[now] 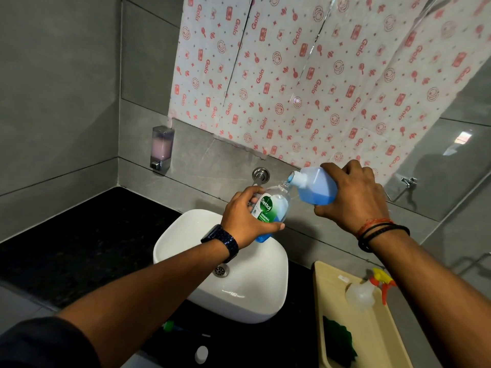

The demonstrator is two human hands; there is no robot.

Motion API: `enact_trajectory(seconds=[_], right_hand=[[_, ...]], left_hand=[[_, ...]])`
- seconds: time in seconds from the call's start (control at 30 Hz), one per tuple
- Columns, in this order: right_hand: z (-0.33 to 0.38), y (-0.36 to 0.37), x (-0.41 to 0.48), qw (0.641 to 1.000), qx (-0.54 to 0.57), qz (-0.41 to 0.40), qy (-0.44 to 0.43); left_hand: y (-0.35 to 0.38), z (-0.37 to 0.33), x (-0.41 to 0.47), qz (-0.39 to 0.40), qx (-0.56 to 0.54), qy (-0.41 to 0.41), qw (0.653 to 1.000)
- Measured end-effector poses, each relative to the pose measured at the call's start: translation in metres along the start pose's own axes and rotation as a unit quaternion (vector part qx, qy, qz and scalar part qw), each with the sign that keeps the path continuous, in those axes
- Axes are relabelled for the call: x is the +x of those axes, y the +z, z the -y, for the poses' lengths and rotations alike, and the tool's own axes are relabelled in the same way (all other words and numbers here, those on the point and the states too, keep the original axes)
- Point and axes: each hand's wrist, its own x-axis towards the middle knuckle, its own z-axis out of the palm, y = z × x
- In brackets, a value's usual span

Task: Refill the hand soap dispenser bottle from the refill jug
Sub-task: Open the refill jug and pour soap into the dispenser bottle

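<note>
My left hand (245, 217) grips a clear soap dispenser bottle (273, 205) with a green label, tilted to the right above the white basin (186, 235). Blue liquid fills its lower part and its neck is uncapped. My right hand (353, 197) holds the translucent refill jug (314, 185), tipped to the left with blue soap inside. The jug's white spout touches the bottle's open neck.
A wall tap (260, 176) sits behind the bottle. A pink wall soap dispenser (161, 147) hangs at the left. On the black counter (79, 248), a beige tray (332, 301) at the right holds a spray bottle (364, 290) and a green scrubber (338, 341). A white cap (201, 354) lies near the front.
</note>
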Motion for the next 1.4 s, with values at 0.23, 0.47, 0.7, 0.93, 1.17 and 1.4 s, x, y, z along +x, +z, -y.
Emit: enact_trajectory(seconds=[0.23,0.47,0.7,0.93,1.17,1.4], right_hand=[[0.0000,-0.0005,0.0003,1.000,-0.002,-0.002,0.000],[0.0006,-0.0015,-0.0004,1.000,-0.003,-0.001,0.000],[0.0014,-0.0031,-0.0023,1.000,-0.001,0.002,0.001],[0.0019,-0.0045,-0.0026,1.000,-0.002,0.003,-0.002],[0.0010,-0.0036,-0.0020,1.000,-0.002,0.001,-0.003],[-0.0004,-0.0022,-0.0022,1.000,-0.006,0.002,-0.003]], left_hand=[[0.0002,-0.0003,-0.0008,0.000,-0.001,-0.001,1.000],[0.0001,-0.0004,-0.0018,0.002,-0.003,-0.003,1.000],[-0.0009,0.0002,-0.0033,-0.001,0.000,0.004,1.000],[-0.0004,0.0000,-0.0038,-0.002,-0.004,0.002,1.000],[-0.0001,-0.0013,-0.0041,-0.001,-0.001,-0.001,1.000],[0.0009,-0.0013,-0.0046,-0.001,0.001,-0.003,1.000]])
